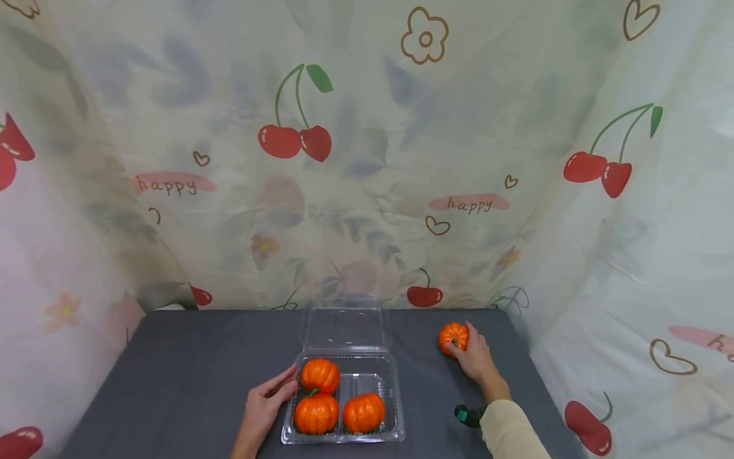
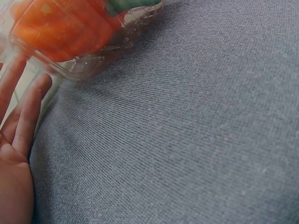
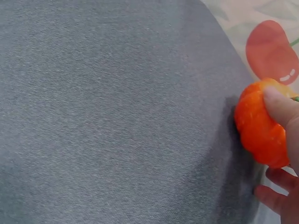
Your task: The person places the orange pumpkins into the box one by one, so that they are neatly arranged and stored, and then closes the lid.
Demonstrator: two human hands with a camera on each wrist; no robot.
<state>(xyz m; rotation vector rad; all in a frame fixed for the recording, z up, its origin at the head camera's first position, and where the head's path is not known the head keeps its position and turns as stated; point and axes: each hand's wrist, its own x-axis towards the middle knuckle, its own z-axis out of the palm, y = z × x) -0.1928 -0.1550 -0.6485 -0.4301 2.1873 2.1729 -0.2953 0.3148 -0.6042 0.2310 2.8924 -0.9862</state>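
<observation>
A clear plastic clamshell box (image 1: 399, 408) lies on the table with its lid (image 1: 346, 328) folded back. Two small orange pumpkins, an upper one (image 1: 321, 375) and a lower one (image 1: 316, 414), fill its left side, and a third pumpkin (image 1: 364, 413) sits at the lower right. My left hand (image 1: 266, 401) touches the box's left wall with fingers extended; one pumpkin (image 2: 60, 32) shows through the plastic in the left wrist view. At the right back of the table, my right hand (image 1: 476, 357) grips another pumpkin (image 1: 452, 338), thumb on top, as the right wrist view also shows.
The dark grey table (image 1: 189, 382) carries the box near its middle. A patterned curtain (image 1: 355, 191) with cherries hangs behind and on both sides, close to the table edges. The black wrist device (image 1: 467, 415) juts out beside my right sleeve (image 1: 510, 430).
</observation>
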